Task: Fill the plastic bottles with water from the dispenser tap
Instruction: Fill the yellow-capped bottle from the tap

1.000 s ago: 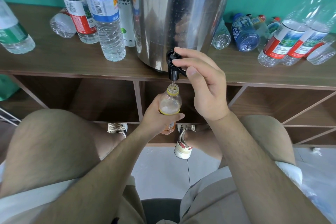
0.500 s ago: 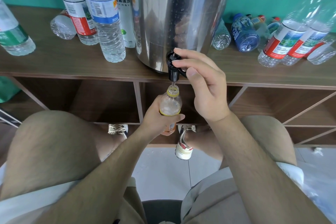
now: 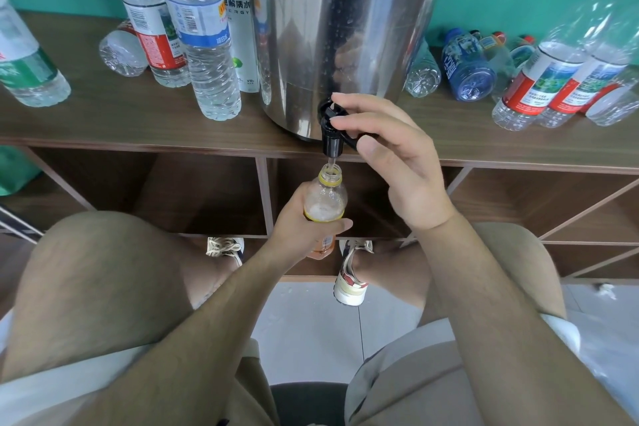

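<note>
**Small bottle held under the running tap**

The left hand (image 3: 299,228) grips a small plastic bottle (image 3: 326,195) round its body, fingers wrapped behind and the thumb curled across the front over an orange label. The bottle stands upright, its open mouth with a yellow neck ring directly below the spout of the black tap (image 3: 331,135). A thin stream of water (image 3: 332,161) falls from the spout into the mouth. There is a pale froth at the bottle's shoulder; the water line seems to sit about there, though the hand covers too much of the body to be sure.

The right hand (image 3: 397,162) pinches the tap's lever, two fingers curled over the top and the thumb pressed against its front end. The tap juts from the base of a steel dispenser (image 3: 345,28), which stands on a wooden shelf (image 3: 103,121) against a teal wall.

To the left of the dispenser several clear bottles stand upright, among them a blue-label bottle (image 3: 204,31) and a red-label bottle (image 3: 152,31). To the right, a blue bottle (image 3: 466,64) lies on its side, and red-capped bottles (image 3: 553,73) lean beside it. The person sits with bare knees on either side of the arms.
</note>
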`<state>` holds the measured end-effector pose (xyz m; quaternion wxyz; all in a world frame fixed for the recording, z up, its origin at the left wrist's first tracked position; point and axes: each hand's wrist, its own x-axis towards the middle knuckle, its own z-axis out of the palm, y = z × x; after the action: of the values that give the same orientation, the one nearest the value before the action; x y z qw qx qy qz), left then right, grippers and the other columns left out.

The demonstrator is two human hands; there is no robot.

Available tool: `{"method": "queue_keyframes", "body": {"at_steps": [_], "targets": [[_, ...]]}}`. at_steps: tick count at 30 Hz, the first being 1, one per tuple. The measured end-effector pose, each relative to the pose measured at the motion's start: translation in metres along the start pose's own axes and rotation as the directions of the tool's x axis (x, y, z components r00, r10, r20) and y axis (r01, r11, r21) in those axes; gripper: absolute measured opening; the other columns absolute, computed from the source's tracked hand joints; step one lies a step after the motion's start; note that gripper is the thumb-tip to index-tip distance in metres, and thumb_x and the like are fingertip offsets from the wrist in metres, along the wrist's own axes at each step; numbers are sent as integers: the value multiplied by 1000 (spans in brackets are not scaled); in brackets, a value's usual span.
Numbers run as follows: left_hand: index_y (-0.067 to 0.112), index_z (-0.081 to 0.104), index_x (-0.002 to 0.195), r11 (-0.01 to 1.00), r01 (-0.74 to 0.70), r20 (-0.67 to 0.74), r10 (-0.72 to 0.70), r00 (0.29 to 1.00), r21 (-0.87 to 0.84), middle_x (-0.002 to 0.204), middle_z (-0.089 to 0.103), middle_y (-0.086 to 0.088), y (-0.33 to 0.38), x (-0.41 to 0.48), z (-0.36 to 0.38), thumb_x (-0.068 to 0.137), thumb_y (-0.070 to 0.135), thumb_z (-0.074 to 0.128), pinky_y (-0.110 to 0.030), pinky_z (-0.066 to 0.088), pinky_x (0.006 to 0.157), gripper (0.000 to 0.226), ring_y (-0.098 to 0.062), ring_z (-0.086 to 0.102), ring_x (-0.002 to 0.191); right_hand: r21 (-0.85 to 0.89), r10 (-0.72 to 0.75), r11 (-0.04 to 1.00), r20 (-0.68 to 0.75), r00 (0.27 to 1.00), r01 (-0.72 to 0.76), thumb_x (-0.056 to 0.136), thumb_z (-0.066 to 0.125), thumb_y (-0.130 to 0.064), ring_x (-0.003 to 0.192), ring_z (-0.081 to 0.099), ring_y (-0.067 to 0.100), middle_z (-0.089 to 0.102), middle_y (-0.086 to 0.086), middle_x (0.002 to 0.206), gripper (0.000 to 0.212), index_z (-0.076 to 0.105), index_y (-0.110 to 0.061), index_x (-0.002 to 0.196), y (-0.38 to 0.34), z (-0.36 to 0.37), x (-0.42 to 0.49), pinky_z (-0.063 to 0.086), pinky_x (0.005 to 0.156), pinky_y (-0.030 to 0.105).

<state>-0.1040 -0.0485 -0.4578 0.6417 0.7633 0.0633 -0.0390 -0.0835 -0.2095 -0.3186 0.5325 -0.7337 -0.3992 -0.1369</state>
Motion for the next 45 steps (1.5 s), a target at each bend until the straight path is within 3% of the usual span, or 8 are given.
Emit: {"method": "queue_keyframes", "body": {"at_steps": [6, 12, 22, 30, 37, 42, 45], "targets": [[50, 52, 119, 1000, -7, 7, 7, 1000, -8, 108, 62, 32, 0, 0, -1, 66, 38, 96, -20, 50, 79, 69, 13, 60, 103, 129, 55, 989, 164, 985, -76, 102, 45, 6, 148, 45, 24, 46, 22, 156, 33, 59, 4, 132, -5, -8, 3, 36, 121, 37], [41, 53, 129, 1000, -18, 8, 18, 1000, -10, 114, 65, 18, -2, 0, -1, 68, 37, 96, -28, 55, 89, 75, -10, 64, 111, 166, 88, 978, 206, 975, -123, 102, 43, 8, 145, 44, 20, 46, 19, 154, 33, 56, 2, 131, -7, -11, 5, 35, 119, 32], [39, 51, 131, 1000, -19, 4, 19, 1000, 10, 115, 64, 18, -4, 2, 0, 69, 35, 96, -24, 53, 86, 77, -9, 64, 111, 168, 78, 979, 201, 977, -113, 102, 44, 9, 142, 48, 16, 48, 19, 153, 34, 56, 1, 133, -4, -12, 6, 38, 115, 32], [47, 49, 128, 999, -27, -1, 27, 1000, 27, 109, 60, 34, -5, 3, -1, 67, 40, 96, -15, 49, 77, 76, 14, 58, 105, 172, 80, 978, 199, 977, -115, 102, 45, 9, 140, 49, 19, 48, 23, 152, 33, 55, 3, 133, -2, -12, 6, 38, 110, 29], [49, 49, 125, 999, -38, 0, 38, 999, 30, 110, 60, 35, -4, 3, -1, 68, 41, 96, -15, 49, 76, 74, 15, 57, 106, 167, 86, 979, 200, 976, -120, 102, 44, 9, 140, 49, 20, 47, 25, 153, 32, 56, 5, 132, -3, -12, 7, 39, 110, 30], [42, 51, 131, 999, -37, -4, 37, 999, 13, 112, 64, 23, -5, 3, 0, 69, 39, 95, -22, 52, 84, 76, -6, 64, 109, 159, 76, 981, 202, 976, -110, 102, 43, 12, 141, 49, 17, 46, 25, 153, 34, 54, 7, 133, -4, -13, 7, 38, 112, 29], [41, 50, 132, 999, -35, -7, 35, 999, 18, 116, 63, 20, -4, 3, 0, 70, 38, 95, -21, 52, 84, 76, -10, 63, 112, 158, 77, 981, 199, 977, -109, 102, 44, 11, 142, 49, 17, 47, 24, 152, 33, 55, 6, 132, -4, -13, 7, 38, 112, 31]]}}
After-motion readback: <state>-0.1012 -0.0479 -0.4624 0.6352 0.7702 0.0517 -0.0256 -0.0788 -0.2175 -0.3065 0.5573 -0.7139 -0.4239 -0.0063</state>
